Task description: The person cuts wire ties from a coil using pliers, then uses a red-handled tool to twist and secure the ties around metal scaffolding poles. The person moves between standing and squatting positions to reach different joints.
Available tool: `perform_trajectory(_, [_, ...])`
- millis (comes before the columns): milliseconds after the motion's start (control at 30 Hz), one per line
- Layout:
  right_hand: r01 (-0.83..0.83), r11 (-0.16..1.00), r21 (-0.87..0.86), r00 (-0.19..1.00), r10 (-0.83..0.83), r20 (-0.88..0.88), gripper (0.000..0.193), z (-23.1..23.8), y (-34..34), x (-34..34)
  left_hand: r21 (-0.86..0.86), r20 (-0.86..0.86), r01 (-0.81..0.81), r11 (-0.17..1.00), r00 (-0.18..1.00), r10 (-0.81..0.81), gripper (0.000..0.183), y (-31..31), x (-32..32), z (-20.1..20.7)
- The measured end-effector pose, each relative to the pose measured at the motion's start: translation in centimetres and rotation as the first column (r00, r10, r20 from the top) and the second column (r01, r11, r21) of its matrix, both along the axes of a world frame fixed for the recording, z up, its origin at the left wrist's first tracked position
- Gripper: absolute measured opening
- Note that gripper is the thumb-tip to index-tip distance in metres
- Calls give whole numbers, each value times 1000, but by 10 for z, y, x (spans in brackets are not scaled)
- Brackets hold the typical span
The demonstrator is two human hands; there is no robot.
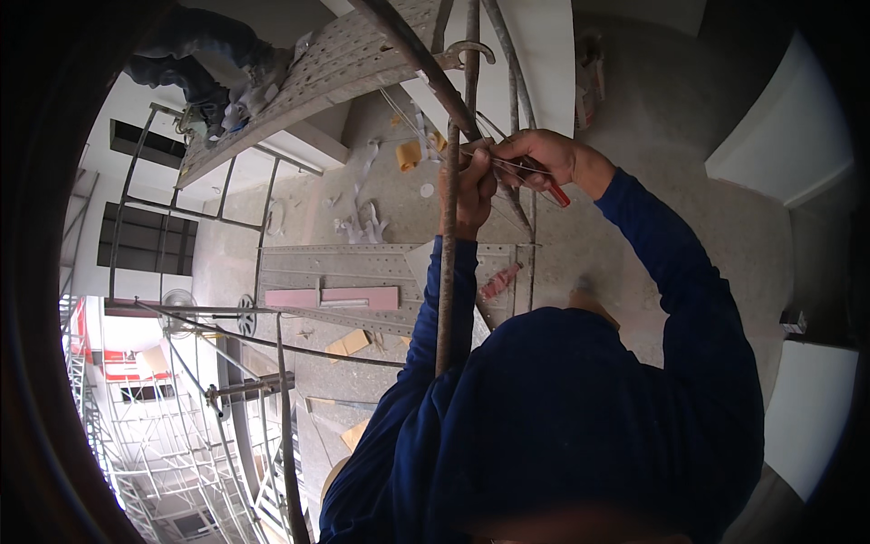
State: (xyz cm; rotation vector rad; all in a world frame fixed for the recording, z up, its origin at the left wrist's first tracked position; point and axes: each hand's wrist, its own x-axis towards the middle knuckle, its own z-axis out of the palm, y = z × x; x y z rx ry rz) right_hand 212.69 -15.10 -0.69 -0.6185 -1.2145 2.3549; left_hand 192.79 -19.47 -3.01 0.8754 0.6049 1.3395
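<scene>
My left hand (468, 192) is closed beside an upright scaffold pole (447, 272), its thumb and fingers pinching thin pale wire (526, 167). Right up against it, my right hand (546, 156) is closed around a tool with a red handle (559, 195); the tool's working end is hidden by the fingers. The wire runs across both hands. A thicker, dark slanting pole (426, 63) comes down to where the hands meet. Both arms are raised in dark blue sleeves.
At upper left a person's legs (204, 59) are on a perforated metal plank (362, 80). Below lies another perforated deck (308, 260) with a pink strip (372, 297). Scaffold tubes (217, 218) stand at left. Paper scraps (364, 225) and a yellow piece (409, 155) litter the floor.
</scene>
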Motion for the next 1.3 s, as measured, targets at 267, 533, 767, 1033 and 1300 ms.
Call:
perform_trajectory(267, [84, 748, 658, 817, -430, 385, 52, 31, -16, 29, -10, 33, 37, 999, 999, -37, 17, 1, -1, -4])
perform_trajectory(533, [-331, 29, 943, 616, -750, 239, 28, 63, -25, 42, -33, 89, 96, 995, 992, -93, 20, 5, -4, -10])
perform_trajectory(767, [-532, -256, 807, 643, -743, 188, 27, 92, -9, 30, -67, 91, 97, 993, 992, -90, 23, 3, -6, -15])
perform_trajectory(1033, [-549, -254, 797, 679, -691, 248, 26, 95, -1, 32, -111, 114, 81, 990, 991, -69, 17, -7, 8, -4])
perform_trajectory(1300, [-574, -292, 765, 717, -630, 298, 30, 92, 13, 30, -24, -199, -61, 998, 978, 55, 23, -12, 10, 12])
